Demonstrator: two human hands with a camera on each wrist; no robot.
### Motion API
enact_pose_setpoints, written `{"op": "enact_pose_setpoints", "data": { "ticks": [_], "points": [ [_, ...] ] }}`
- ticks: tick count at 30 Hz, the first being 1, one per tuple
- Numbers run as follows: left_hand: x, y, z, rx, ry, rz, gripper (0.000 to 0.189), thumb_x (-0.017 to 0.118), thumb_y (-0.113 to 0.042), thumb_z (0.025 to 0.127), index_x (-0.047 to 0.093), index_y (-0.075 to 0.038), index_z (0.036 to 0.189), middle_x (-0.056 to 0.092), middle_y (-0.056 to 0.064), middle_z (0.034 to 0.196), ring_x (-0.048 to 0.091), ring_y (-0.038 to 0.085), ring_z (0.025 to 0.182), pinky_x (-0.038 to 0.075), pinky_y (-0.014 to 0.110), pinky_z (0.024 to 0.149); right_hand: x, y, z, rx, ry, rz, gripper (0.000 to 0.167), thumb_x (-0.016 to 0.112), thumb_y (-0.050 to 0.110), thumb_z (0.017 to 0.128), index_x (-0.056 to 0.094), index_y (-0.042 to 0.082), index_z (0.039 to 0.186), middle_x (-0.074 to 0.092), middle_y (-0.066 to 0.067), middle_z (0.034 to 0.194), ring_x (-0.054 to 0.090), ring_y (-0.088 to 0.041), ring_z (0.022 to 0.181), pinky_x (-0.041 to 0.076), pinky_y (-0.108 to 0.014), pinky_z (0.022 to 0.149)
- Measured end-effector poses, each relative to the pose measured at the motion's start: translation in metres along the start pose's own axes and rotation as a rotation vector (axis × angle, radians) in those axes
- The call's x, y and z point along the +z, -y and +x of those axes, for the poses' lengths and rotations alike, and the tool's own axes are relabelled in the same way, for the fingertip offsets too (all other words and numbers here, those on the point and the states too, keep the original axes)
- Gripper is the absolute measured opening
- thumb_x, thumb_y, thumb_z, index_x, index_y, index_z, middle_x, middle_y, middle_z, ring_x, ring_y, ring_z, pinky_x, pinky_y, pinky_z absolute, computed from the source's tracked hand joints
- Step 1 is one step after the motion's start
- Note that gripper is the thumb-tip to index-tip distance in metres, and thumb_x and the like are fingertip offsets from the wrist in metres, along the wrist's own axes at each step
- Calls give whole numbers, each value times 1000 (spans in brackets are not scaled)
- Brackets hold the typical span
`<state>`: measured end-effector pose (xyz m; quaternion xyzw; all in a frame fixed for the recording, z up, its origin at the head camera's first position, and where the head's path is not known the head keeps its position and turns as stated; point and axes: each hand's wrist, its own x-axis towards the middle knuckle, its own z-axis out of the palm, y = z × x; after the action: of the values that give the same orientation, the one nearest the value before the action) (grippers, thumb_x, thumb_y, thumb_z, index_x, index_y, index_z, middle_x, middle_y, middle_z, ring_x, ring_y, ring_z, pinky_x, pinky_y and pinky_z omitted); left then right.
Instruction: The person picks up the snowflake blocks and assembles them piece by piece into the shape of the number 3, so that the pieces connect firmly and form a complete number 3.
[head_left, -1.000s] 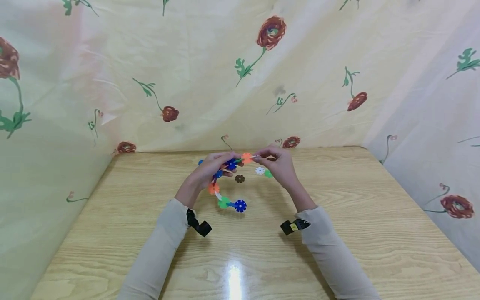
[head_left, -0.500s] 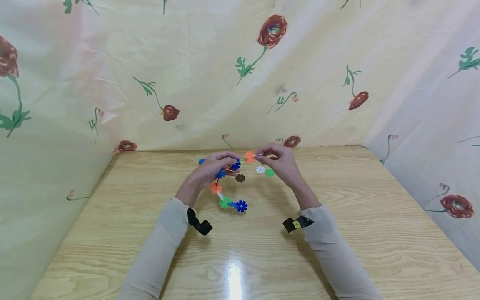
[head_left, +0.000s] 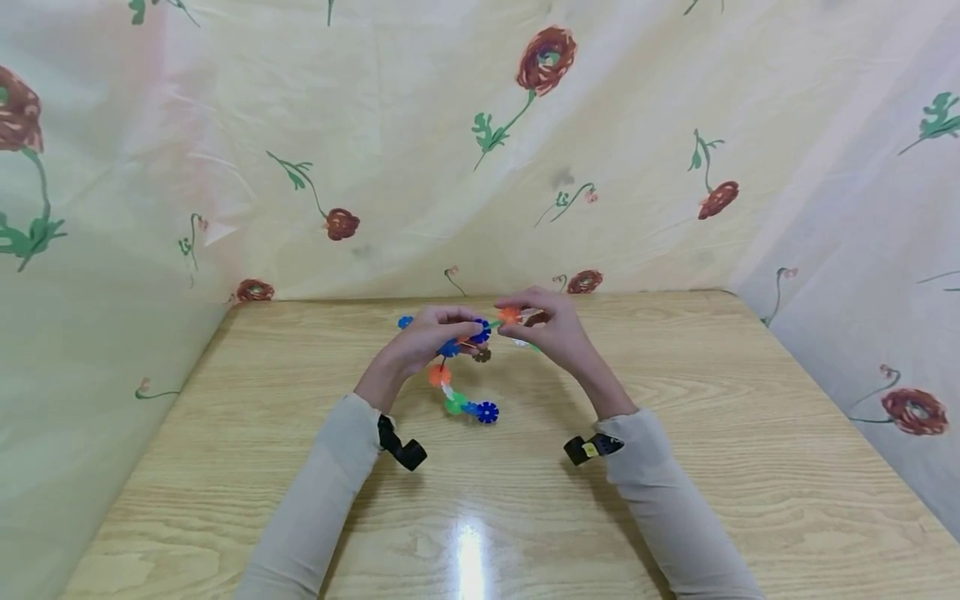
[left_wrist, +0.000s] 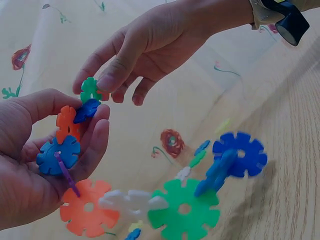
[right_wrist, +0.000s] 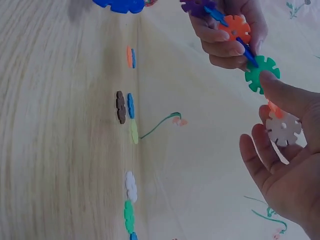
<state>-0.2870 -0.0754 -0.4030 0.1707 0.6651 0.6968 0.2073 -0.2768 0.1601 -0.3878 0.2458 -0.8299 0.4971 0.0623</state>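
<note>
A chain of interlocking notched plastic discs hangs from my left hand (head_left: 422, 343), its thumb and fingers gripping it around a dark blue disc (left_wrist: 87, 110). From there it curves down past an orange disc (left_wrist: 90, 207), a white disc (left_wrist: 132, 201) and a green disc (left_wrist: 184, 209) to a dark blue end disc (head_left: 487, 412). My right hand (head_left: 553, 333) pinches the chain's other end, thumb on a green disc (right_wrist: 261, 74). Beyond that come an orange disc (right_wrist: 275, 108) and a white disc (right_wrist: 283, 128), held in front of the right palm.
Loose discs lie flat toward the back of the wooden table (head_left: 300, 500): a brown disc (right_wrist: 120, 107), a yellow-green disc (right_wrist: 134, 131), a white disc (right_wrist: 131, 186), a green disc (right_wrist: 129, 216) and several others. A flowered cloth (head_left: 420, 125) stands behind the table.
My right hand has shifted its pinch from the white disc at the chain's end inward to the green disc, closer to my left hand. The left hand and chain have drifted slightly right.
</note>
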Motion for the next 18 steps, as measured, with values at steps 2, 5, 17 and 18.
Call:
{"op": "enact_pose_setpoints", "data": {
  "ticks": [2, 5, 17, 18],
  "points": [
    [1, 1, 0, 4, 0, 6, 22, 60, -12, 103, 67, 2, 119, 73, 18, 105, 73, 16, 86, 51, 57, 105, 1, 1, 0, -12, 14, -19, 29, 80, 13, 89, 76, 9, 118, 70, -11, 116, 62, -24, 106, 55, -32, 82],
    [2, 1, 0, 5, -1, 11, 24, 62, -13, 102, 69, 2, 120, 71, 26, 111, 74, 17, 86, 55, 51, 100, 3, 0, 0, -37, 29, -29, 18, 80, 13, 89, 79, 10, 106, 70, -9, 110, 62, -19, 100, 56, -27, 77],
    [10, 2, 3, 0, -90, 25, 21, 65, -11, 100, 70, 4, 113, 76, 12, 93, 74, 19, 83, 48, 62, 106, 8, 1, 0, -47, 7, -52, 6, 79, 10, 89, 81, 9, 95, 77, -11, 105, 67, -8, 88, 53, -22, 66],
    [11, 2, 3, 0, -97, 28, 21, 65, -11, 100, 70, 4, 113, 76, 8, 91, 75, 22, 86, 48, 61, 106, 8, 2, 0, -43, 3, -49, 6, 78, 10, 89, 81, 9, 95, 77, -11, 105, 67, -9, 87, 52, -22, 66]
  ]
}}
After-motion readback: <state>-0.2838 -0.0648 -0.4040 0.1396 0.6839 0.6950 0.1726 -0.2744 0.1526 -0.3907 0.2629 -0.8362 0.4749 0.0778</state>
